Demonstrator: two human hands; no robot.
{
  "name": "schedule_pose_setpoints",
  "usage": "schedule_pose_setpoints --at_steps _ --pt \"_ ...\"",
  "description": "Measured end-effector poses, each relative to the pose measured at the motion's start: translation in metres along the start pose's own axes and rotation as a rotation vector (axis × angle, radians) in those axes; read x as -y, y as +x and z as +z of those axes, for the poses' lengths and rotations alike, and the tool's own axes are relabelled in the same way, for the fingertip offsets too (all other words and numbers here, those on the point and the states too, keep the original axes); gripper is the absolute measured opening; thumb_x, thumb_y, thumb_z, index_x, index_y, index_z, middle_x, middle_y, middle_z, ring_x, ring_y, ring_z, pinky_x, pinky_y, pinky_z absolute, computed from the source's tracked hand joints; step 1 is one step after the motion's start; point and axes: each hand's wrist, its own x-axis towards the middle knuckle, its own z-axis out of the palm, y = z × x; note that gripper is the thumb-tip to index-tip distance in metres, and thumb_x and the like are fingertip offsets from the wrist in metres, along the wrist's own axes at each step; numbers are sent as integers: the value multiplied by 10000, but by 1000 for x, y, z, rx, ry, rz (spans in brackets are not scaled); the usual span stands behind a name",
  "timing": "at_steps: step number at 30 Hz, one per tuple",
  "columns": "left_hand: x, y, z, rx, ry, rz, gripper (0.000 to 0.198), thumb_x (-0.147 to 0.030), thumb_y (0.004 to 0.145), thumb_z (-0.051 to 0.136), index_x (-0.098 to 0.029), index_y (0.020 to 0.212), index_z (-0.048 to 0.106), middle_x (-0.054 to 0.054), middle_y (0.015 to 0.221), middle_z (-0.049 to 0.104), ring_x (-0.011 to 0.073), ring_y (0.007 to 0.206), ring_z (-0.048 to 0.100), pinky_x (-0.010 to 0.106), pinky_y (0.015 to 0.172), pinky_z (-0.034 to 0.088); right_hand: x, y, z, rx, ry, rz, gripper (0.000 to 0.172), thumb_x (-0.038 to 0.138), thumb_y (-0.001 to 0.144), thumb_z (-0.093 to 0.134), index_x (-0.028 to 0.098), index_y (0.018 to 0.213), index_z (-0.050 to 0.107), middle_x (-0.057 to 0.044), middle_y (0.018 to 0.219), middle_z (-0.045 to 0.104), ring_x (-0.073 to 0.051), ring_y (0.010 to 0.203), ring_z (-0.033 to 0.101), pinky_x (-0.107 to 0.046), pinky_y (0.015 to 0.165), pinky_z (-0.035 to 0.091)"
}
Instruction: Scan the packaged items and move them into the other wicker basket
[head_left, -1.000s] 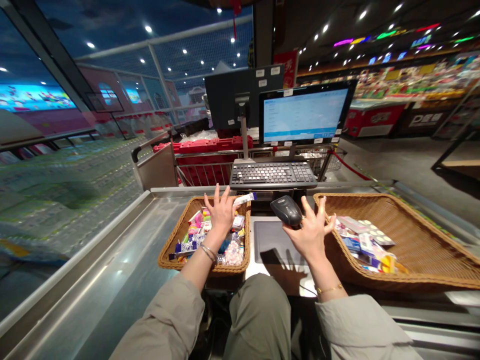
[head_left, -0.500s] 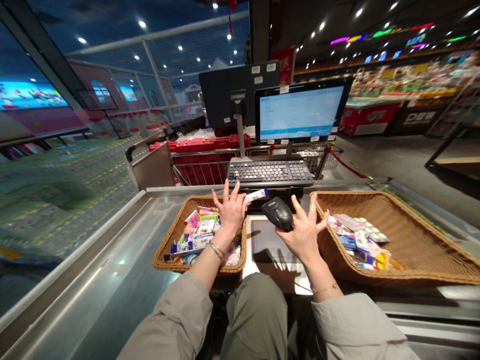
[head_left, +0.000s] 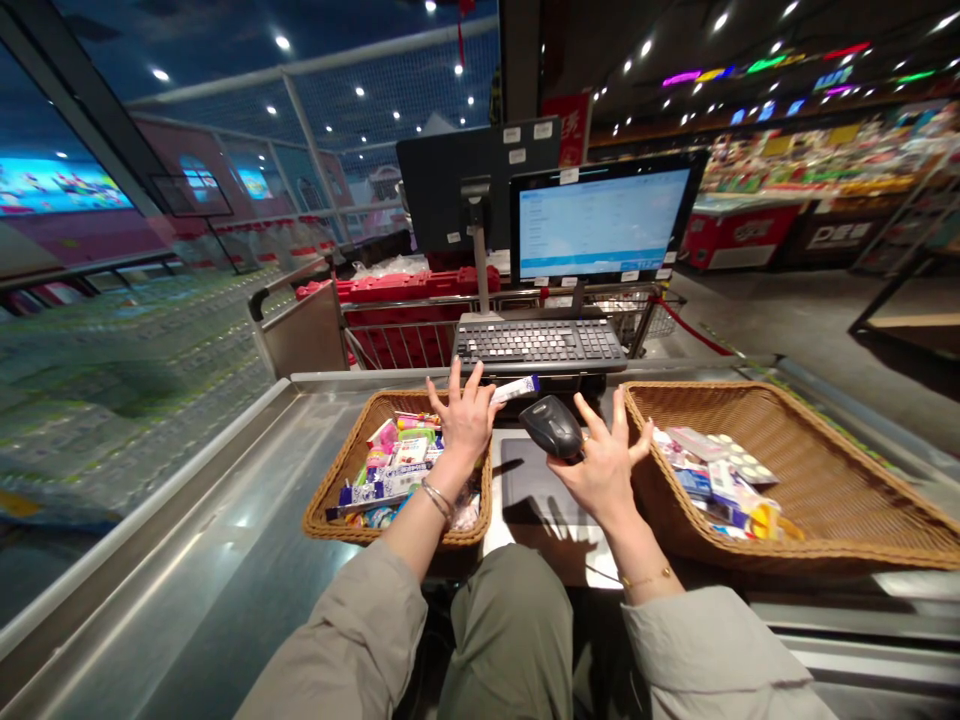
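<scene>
Over the inner edge of the left wicker basket, my left hand pinches a narrow white-and-blue packet, its other fingers spread. That basket holds small coloured packets, including long blue-and-white packs. My right hand holds a black barcode scanner at the thumb side, with several fingers stretched out. The scanner's head points toward the white-and-blue packet, a short gap between them. How the fingers wrap the scanner's handle is hidden.
On the right stands a larger wicker basket with small packages in its near-left part. A grey flat plate lies between the baskets. Behind are a keyboard, a lit monitor and a shopping cart.
The scanner and my right hand have shifted very slightly left. My left hand stays nearly still with the packet between its fingers.
</scene>
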Motion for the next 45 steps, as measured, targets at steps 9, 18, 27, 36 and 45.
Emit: schedule_pose_setpoints --at_steps 9,18,27,36,45 --pt "-3 1 -3 18 -22 -17 336 -424 1010 505 -310 1268 686 12 1638 409 347 1596 110 729 1223 -103 0 -1 1 7 9 1 123 337 758 674 223 763 720 -58 1414 653 -419 1543 242 -771 1162 46" --pt "-2 1 0 11 -30 -14 340 -429 1015 489 -309 1268 684 5 1640 405 347 1598 95 731 1213 -126 0 -1 2 -8 14 -6 138 349 757 671 224 765 728 -56 1373 681 -430 1522 283 -751 1169 55" --pt "-3 4 -1 17 -15 -17 335 -425 1003 521 -316 1274 684 5 1645 396 352 1597 97 728 1217 -120 0 -1 2 -4 22 -4 127 345 748 670 227 757 719 -53 1323 710 -415 1511 312 -732 1181 48" --pt "-3 2 5 -83 -16 7 282 -418 987 564 -315 1208 705 8 1615 447 351 1585 169 736 1221 -87 -3 -1 3 -29 -15 14 136 337 765 675 207 744 712 -74 1428 641 -441 1515 291 -787 1140 100" --pt "-15 6 -2 -85 -51 19 276 -424 973 591 -313 1189 723 33 1589 482 369 1571 216 755 1219 -41 -11 -1 -5 -94 -32 68 158 355 763 673 203 773 711 -89 1421 645 -433 1512 309 -776 1155 103"
